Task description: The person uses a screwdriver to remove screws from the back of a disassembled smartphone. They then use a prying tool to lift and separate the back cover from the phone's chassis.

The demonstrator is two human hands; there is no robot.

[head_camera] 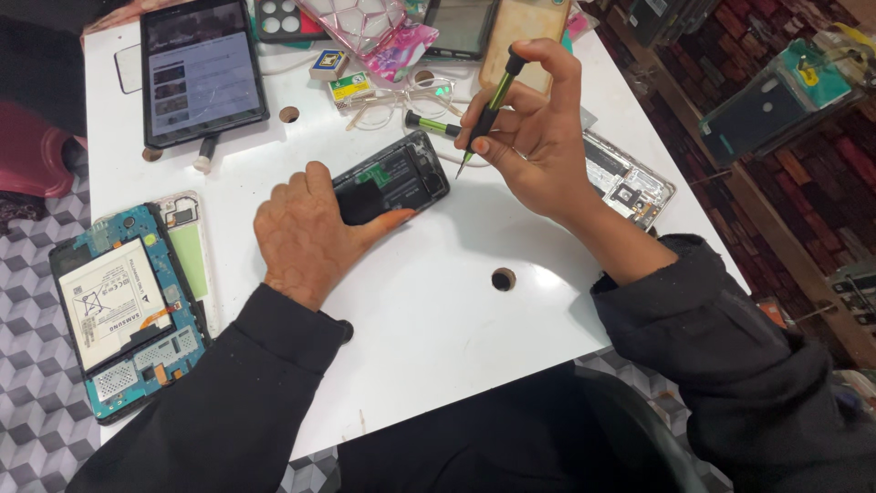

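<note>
White tabletop (438, 301), pierced with round holes, is filling the head camera's view, with a patterned grey floor showing at its left edge and brick-coloured shelving at the right.

Near the table's middle an opened black phone (392, 183) is lying flat with its back cover off and its boards exposed. The left hand (306, 233) is pressing down on the phone's near end, fingers together on top and the thumb stretched along its lower edge. The right hand (538, 137) is hovering just beside the phone's far right corner, fingers pinched shut around a slim green-and-black screwdriver (488, 114), tip pointing down, not quite touching the phone.

The phone looks light, stiff and fragile with its insides bare, so gripping it by the frame edges, away from the boards, seems wisest; it could slide on the smooth table.

A second green screwdriver (431, 124) and spectacles (401, 99) are lying behind the phone. An opened tablet with a white battery (123, 315) is resting at the left, a dark tablet (203, 68) beyond it, and another stripped phone (630, 187) at the right.
</note>
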